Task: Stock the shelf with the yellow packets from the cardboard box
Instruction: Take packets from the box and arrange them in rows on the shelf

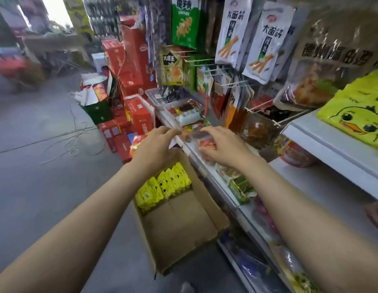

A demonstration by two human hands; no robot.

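Both the left hand point(156, 144) and right hand point(222, 145), fingers relaxed and holding nothing, tidy clear snack packs on the white metal shelf point(209, 163); next, seemingly, comes reaching down for yellow duck-printed packets point(162, 187) in the near brown cardboard box point(184, 225).

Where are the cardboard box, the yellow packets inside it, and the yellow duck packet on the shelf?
cardboard box point(184, 227): head view, bare inner floor.
yellow packets point(162, 187): head view, middle of the row.
yellow duck packet point(352, 115): head view, printed duck face.

We look from head height down and forward, close over our left hand point(156, 144) and right hand point(223, 144).
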